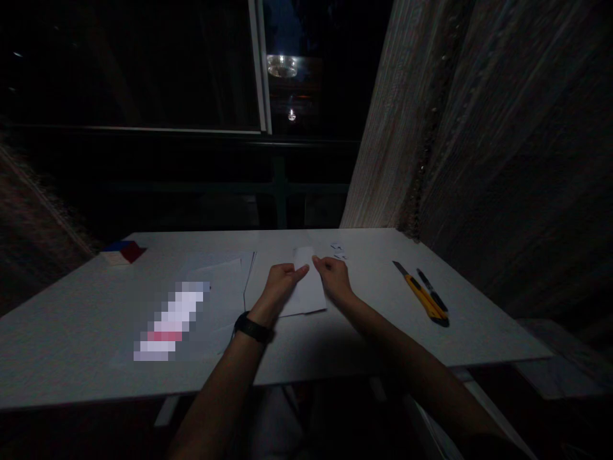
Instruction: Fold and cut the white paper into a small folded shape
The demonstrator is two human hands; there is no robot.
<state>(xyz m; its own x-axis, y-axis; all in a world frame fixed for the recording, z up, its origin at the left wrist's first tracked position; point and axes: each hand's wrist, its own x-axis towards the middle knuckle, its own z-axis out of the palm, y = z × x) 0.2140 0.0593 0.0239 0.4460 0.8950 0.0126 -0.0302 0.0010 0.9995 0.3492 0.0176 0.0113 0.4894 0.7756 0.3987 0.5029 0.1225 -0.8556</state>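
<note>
A white sheet of paper [305, 291] is held between my two hands over the middle of the white table. My left hand [283, 281], with a dark band on its wrist, grips the paper's left side, thumb on top. On the other side my right hand [334, 275] pinches the paper near its upper right edge, its thumb pointing up. The fingers beneath the paper are hidden. Just beyond my right hand lie small paper pieces [338, 250] with dark marks.
Right of my hands lie a yellow box cutter [421, 295], blade out, and a dark pen [431, 291]. More white sheets [225, 300] and a pixelated, glowing oblong [175, 319] are on the left. A coloured block [122, 252] sits at the table's [71, 332] far left. Curtains [383, 128] hang behind.
</note>
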